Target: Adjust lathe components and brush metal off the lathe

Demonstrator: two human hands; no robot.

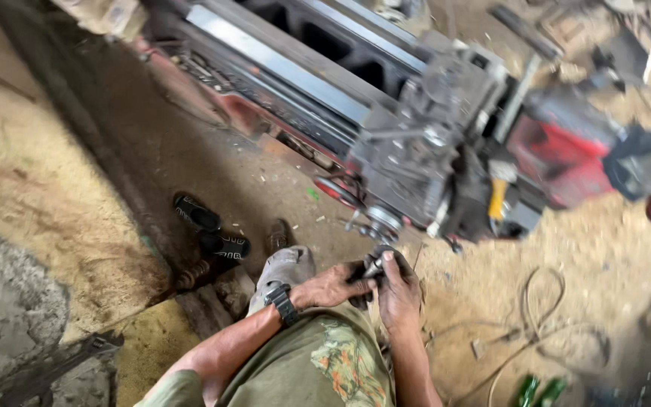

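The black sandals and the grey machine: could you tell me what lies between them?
In the head view, only bare dirt floor with small scattered scraps lies between the black sandals and the grey machine.

Dusty earthen floor (62, 188) fills the left of the frame; a large grey machine (408, 158) crosses the upper middle, a red machine (566, 154) at upper right, loose cables (536, 332) at lower right.

left hand (331, 286), right hand (398, 294), fingers curled, touching

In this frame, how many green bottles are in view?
2. Both green bottles lie on the dirt floor at the bottom edge, right of the person's right hand: one, the other beside it. The frame crops both; more may lie outside it.
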